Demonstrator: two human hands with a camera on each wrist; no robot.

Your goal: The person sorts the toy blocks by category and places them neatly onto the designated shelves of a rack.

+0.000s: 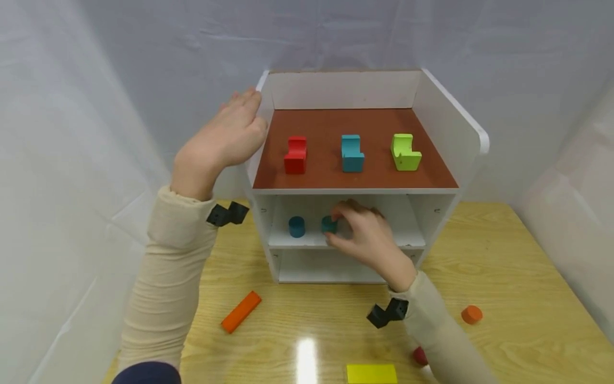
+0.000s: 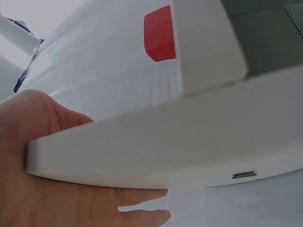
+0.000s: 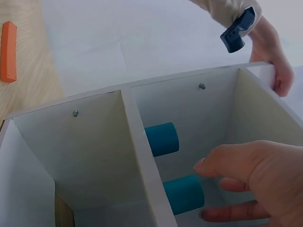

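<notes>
While the white wooden shelf unit (image 1: 472, 128) is steadied by the flat left hand (image 1: 225, 141), a teal cylinder (image 1: 328, 224) on its middle shelf is pinched by the right hand (image 1: 366, 240).

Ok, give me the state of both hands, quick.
Left hand: open, fingers straight, resting on the left wall of the white shelf unit.
Right hand: pinching a blue cylinder on the middle shelf.
</notes>
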